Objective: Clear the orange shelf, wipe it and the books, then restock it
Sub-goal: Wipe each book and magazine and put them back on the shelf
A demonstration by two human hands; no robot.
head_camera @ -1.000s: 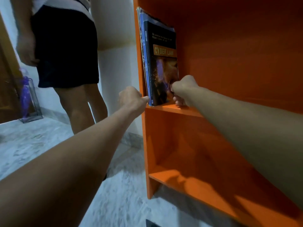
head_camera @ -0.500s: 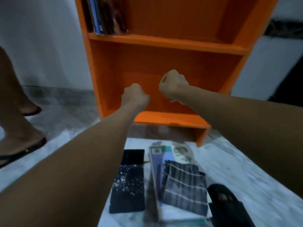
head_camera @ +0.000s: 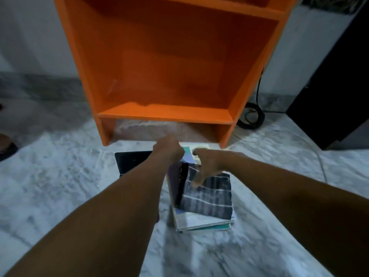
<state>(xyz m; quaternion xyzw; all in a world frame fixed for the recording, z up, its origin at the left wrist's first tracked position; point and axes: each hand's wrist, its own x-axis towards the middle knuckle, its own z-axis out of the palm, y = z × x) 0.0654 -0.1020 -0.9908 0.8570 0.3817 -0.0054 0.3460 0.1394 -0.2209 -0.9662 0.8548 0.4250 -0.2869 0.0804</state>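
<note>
Right hand (head_camera: pixel 207 164) above cloth (head_camera: pixel 207 196), fingers spread, gripping nothing. Left hand (head_camera: pixel 169 150) fisted, seemingly empty; view blurred. Cloth sits atop books (head_camera: pixel 201 220) on floor (head_camera: pixel 60 186), before shelf (head_camera: pixel 165 118). Pinch cloth alone, lift straight; left hand steadies stack.

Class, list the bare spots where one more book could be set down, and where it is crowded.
Free: the orange wooden shelf's bottom board; the marble floor left of the black flat book; the floor between the stack of books and the black cabinet. Crowded: at the stack, where the left hand and right hand are over the striped dark cloth.
</note>
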